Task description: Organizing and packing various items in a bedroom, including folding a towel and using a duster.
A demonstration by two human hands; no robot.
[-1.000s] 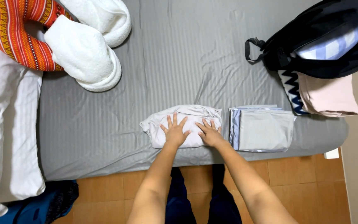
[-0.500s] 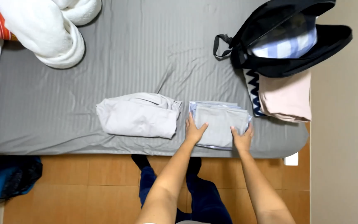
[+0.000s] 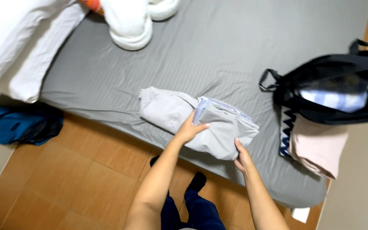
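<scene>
Hands [image 3: 189,131] now lift folded grey stack [image 3: 224,130] over white bundle [image 3: 165,108].

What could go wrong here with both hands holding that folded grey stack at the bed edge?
1. The folded grey stack is held only at its near side by the left hand and right hand; its layers could slide apart or unfold.
2. It overlaps the pale folded garment, which might get dragged or rumpled.
3. Both lie near the edge of the grey bed; a slip could drop them onto the wooden floor.
</scene>
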